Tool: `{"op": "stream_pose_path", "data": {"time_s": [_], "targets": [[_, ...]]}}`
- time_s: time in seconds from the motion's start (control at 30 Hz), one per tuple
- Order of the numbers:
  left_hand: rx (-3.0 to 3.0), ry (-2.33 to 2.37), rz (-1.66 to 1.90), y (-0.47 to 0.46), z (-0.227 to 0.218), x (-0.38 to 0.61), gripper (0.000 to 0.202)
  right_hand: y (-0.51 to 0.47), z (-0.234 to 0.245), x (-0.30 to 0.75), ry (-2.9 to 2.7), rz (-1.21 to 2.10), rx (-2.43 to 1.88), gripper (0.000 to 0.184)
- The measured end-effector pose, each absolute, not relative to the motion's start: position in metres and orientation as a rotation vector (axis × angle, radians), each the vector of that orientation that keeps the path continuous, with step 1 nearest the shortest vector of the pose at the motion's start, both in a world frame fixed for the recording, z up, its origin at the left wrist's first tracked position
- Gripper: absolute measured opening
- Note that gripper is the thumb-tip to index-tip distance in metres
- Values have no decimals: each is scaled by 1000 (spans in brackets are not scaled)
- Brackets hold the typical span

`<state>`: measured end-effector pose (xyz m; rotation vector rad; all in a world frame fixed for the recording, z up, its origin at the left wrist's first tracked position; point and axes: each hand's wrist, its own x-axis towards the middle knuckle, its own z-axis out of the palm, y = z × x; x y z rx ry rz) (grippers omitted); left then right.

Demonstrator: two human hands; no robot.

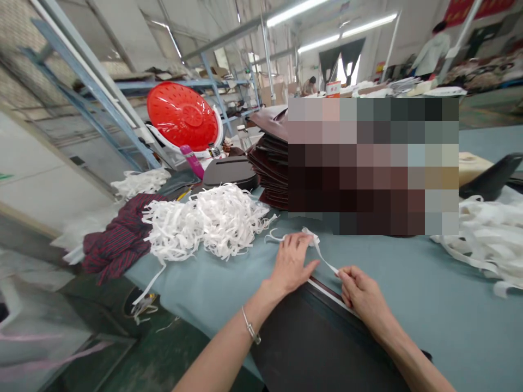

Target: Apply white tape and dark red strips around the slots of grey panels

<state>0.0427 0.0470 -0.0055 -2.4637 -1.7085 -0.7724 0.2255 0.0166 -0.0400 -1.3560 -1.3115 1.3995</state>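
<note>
A dark brown leather-like panel (322, 343) lies at the table's front edge, with a white strip (333, 294) running along its far edge. My right hand (362, 291) pinches a thin white tape (327, 263) just above that edge. The tape stretches up and left to a small crumpled bunch (312, 239). Beside the bunch, my left hand (291, 261) lies with its fingers stretched out and its thumb apart, near the panel's far left corner. Whether its fingertips press on the bunch I cannot tell.
A heap of white strips (229, 220) lies left, beside a striped cloth (118, 237). Stacked dark leather pieces (269, 174) stand behind, partly blurred out. More white strips (490, 228) lie right. A red basket (183, 117) and purple bottle (192, 161) are at the back.
</note>
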Motion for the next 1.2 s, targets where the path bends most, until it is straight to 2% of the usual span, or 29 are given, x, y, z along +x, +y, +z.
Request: {"op": "stream_pose_path", "data": {"time_s": [0.03, 0.17, 0.43, 0.57, 0.67, 0.8, 1.0, 1.13, 1.2], "targets": [[-2478, -1697, -710, 50, -9, 49, 49, 15, -39, 225, -1314, 1401, -1345, 33], [-2393, -1775, -535, 73, -22, 52, 14, 11, -38, 231, -1312, 1410, -1366, 35], [-2418, -1791, -316, 103, -23, 27, 11, 11, -27, 242, -1113, 1532, -1354, 42], [-2496, -1797, -295, 105, -21, 31, 27, 12, -28, 240, -1112, 1544, -1362, 42], [-2451, -1903, -302, 110, -22, 29, 23, 13, -32, 244, -1103, 1523, -1363, 43], [-2267, -2086, -343, 129, -16, 3, 28, 13, -30, 264, -1034, 1459, -1369, 41], [-2099, -2242, -361, 160, 23, -48, 31, 6, -27, 288, -1044, 1376, -1427, 40], [-2175, -2162, -390, 143, 44, -34, 60, -1, -28, 275, -1039, 1450, -1433, 41], [-2244, -1999, -477, 121, 45, -9, 63, -3, -26, 265, -1041, 1482, -1393, 41]]}}
